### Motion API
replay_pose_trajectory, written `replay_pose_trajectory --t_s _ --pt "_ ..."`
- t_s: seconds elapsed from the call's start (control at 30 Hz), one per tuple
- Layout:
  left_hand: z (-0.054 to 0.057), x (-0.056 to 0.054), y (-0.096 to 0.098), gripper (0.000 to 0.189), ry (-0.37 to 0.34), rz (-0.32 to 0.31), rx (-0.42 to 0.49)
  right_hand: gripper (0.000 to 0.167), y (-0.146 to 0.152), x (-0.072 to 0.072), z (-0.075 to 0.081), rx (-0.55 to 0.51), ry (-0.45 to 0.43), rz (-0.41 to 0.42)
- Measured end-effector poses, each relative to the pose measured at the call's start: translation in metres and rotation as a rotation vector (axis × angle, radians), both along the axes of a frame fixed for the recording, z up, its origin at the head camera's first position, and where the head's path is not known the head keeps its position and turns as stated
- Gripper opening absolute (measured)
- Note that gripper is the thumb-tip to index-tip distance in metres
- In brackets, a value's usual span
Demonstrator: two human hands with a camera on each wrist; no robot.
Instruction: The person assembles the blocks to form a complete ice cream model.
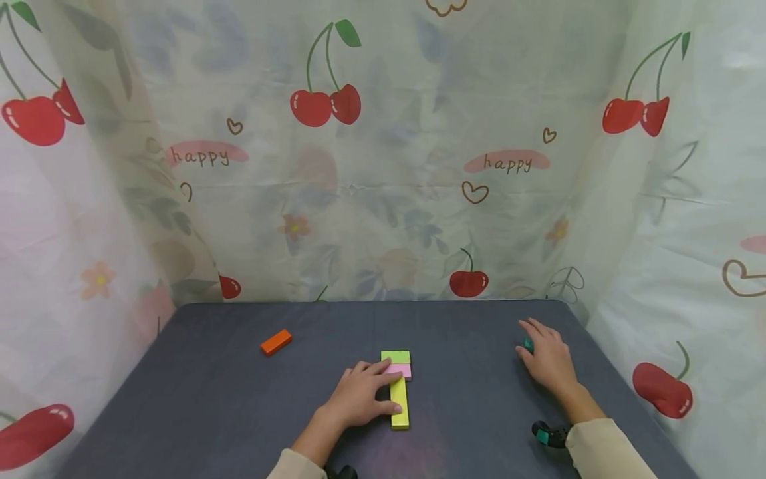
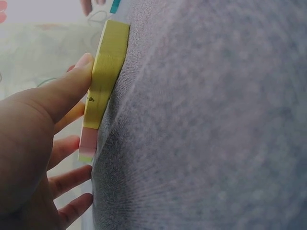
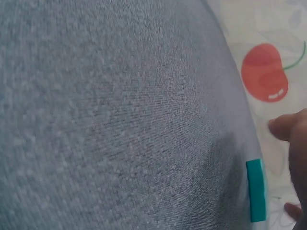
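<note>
My left hand (image 1: 354, 397) spreads over a small row of wooden blocks on the table. Its thumb touches the near part of a long yellow block (image 1: 399, 392), while other fingertips reach the pink block (image 1: 405, 369) at its far end. Beyond the pink one lies a lime green block (image 1: 395, 356), set crosswise too. Over at the right, my right hand (image 1: 550, 356) hovers with loosely bent fingers above a teal block (image 1: 528, 344), mostly covered by it in the head view. The right wrist view shows that teal block (image 3: 256, 190) lying apart from thumb and fingers.
An orange block (image 1: 276, 342) lies at an angle toward the back left of the dark grey table (image 1: 203, 406). A white curtain (image 1: 389, 166) with cherry prints hangs behind the table and along both sides. Black bands circle both wrists.
</note>
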State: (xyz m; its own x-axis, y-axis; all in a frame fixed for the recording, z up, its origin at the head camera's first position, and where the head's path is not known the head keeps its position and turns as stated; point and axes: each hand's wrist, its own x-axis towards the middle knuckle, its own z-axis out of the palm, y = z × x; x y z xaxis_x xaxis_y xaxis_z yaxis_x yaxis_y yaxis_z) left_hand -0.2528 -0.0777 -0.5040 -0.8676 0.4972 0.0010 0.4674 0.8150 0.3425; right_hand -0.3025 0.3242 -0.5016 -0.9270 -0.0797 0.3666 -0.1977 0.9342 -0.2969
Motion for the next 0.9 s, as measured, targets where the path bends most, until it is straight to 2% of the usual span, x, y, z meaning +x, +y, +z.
replay_pose_trajectory --t_s 0.17,0.33,0.67,0.9 --pt "0.000 0.000 0.000 0.066 -0.004 -0.002 0.005 0.068 0.005 0.001 -0.006 -0.032 -0.148 -0.062" --pt "0.000 0.001 0.000 0.066 -0.002 -0.002 0.003 0.070 0.010 0.001 -0.012 -0.045 -0.213 -0.087" --pt "0.001 0.000 0.000 0.066 -0.011 0.003 0.011 0.058 0.011 0.000 -0.014 -0.035 -0.235 -0.124" --pt "0.002 0.001 -0.001 0.066 -0.017 0.000 0.014 0.052 0.008 -0.001 -0.014 -0.025 -0.208 -0.101"
